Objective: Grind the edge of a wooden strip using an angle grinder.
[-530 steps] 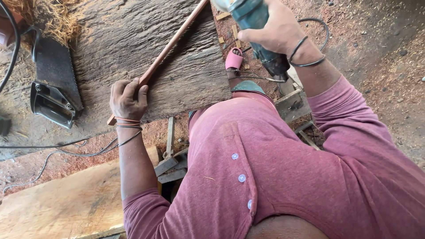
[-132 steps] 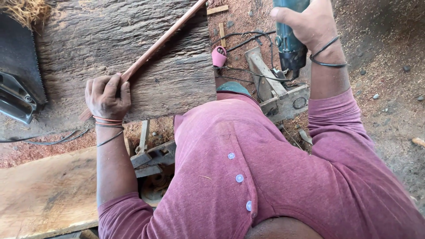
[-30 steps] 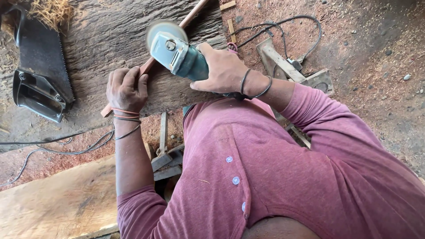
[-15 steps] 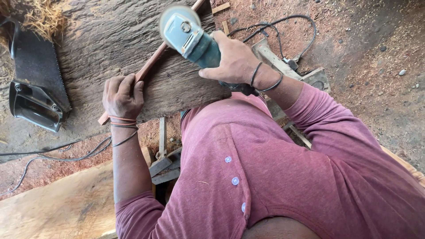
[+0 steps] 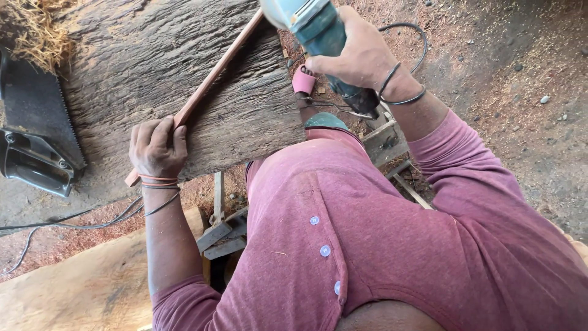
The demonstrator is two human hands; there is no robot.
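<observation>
1. Left hand (image 5: 158,149): fingers curled and pressed down over the lower end of a thin reddish wooden strip (image 5: 211,79), clamping it flat against the slab beneath; thin bands circle the wrist.
2. Reddish wooden strip: a long, narrow batten lying diagonally across the slab, from the left hand at lower left up toward the tool at the top edge of the view.
3. Weathered wooden slab (image 5: 153,79): a broad, grey, deeply grained plank that serves as the worktop; its near edge lies just ahead of the person's chest.
4. Right hand (image 5: 358,52): wrapped tightly around the body of a teal angle grinder (image 5: 318,30), held above the slab's right corner; the disc end is cut off by the top of the frame. A black cord (image 5: 410,37) loops over the dirt behind it.
5. Handsaw (image 5: 37,132): black handle and toothed blade, lying at far left, well apart from both hands.
6. Pale plank (image 5: 73,288): lower left, below the slab.
</observation>
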